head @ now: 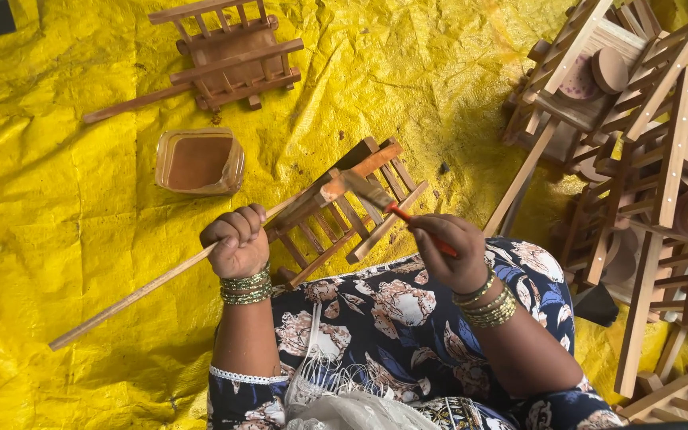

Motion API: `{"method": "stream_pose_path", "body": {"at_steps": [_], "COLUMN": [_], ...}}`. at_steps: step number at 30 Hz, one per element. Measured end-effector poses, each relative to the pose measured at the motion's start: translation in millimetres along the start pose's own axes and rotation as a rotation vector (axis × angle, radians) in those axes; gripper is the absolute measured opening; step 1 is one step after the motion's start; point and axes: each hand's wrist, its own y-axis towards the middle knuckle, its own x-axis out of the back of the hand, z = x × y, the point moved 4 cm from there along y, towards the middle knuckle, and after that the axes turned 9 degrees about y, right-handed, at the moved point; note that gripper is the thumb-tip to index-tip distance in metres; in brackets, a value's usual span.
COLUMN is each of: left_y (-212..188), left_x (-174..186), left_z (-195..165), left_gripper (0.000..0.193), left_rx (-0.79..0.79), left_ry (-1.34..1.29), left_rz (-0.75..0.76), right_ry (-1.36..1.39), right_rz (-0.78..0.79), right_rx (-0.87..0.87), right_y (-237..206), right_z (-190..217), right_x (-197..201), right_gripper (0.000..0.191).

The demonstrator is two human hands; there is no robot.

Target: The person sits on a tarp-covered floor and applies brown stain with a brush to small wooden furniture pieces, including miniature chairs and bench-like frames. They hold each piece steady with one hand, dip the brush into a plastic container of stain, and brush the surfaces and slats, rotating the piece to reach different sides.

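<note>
A seated person brushes brown stain onto a small wooden cart held over a yellow tarp.

The left hand (236, 241) is raised, wrist bent, its grip a tight fist around the cart's long handle stick (133, 296), which slants down to the left. The wooden cart (344, 209) hangs tilted just above the lap, between both hands. The right hand (449, 251) reaches inward, fingers pinched closed on the red handle of a paintbrush (380, 199), whose bristles touch the cart's top rail. A jar of brown stain (199, 162) sits on the tarp (57, 175) nearby. Unfinished wooden carts (639, 143) are piled to the right.
</note>
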Motion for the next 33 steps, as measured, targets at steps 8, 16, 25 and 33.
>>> {"method": "stream_pose_path", "body": {"at_steps": [8,16,25,33], "left_y": [0,2,0,0], "left_x": [2,0,5,9], "left_z": [1,-1,0,1], "left_gripper": [0.031,0.029,0.030,0.031], "left_rx": [0.004,0.021,0.031,0.038], "left_ry": [0.005,0.036,0.026,0.024], "left_rz": [-0.003,-0.003,-0.005,0.010], "right_ry": [0.050,0.127,-0.014,0.114], "right_rz": [-0.009,-0.088,-0.057,0.039], "right_rx": [0.051,0.034,-0.116,-0.100], "right_y": [3,9,-5,-33], "right_z": [7,10,-10,-46], "right_x": [-1,1,12,1], "right_gripper": [0.011,0.014,0.012,0.016]}}
